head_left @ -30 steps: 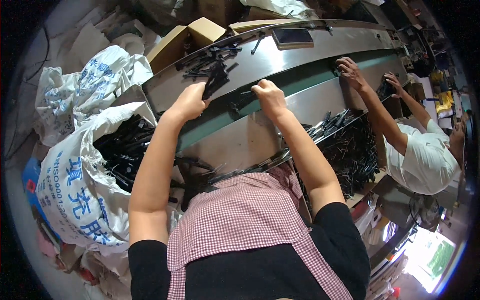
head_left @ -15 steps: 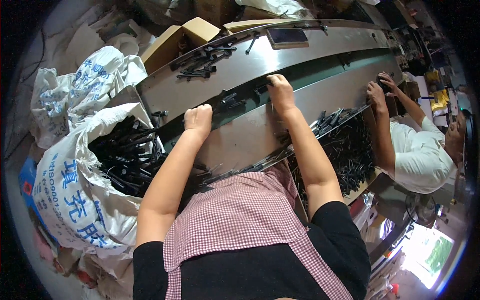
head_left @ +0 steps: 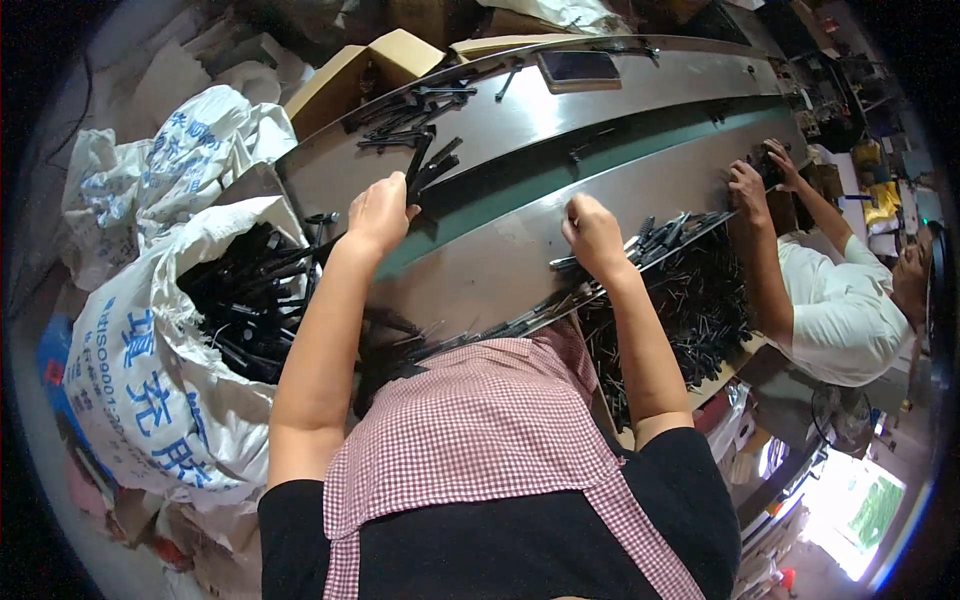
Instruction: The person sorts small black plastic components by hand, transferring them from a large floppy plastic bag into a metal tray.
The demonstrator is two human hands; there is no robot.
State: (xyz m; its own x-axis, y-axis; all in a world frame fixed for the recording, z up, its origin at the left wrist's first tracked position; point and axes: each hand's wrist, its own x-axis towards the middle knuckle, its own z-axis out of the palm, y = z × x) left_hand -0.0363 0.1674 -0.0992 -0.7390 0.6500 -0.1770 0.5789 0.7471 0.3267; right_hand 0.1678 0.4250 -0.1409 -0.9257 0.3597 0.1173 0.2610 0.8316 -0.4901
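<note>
My left hand (head_left: 380, 215) is closed around a small bunch of black rod-like plastic parts (head_left: 432, 170). They stick up and to the right, over the left end of the green conveyor belt (head_left: 530, 190). My right hand (head_left: 596, 240) hovers over the near steel ledge (head_left: 490, 270), its fingers curled; whether anything is in them is hidden. Just below it, a row of black parts (head_left: 655, 238) lies along the ledge's near edge. At far left stands an open white woven sack (head_left: 130, 370) filled with black parts (head_left: 250, 310).
On the far steel ledge (head_left: 700, 75) rest a phone (head_left: 578, 70) and several black parts (head_left: 400, 125). A cardboard box (head_left: 400, 55) stands behind. At right, a co-worker in a white shirt (head_left: 840, 310) handles dark parts. A bin of black parts (head_left: 680, 330) sits below the ledge.
My right hand has come back from the belt toward me and slightly right. My left hand has shifted left and away from me, and the black parts in it now point upward.
</note>
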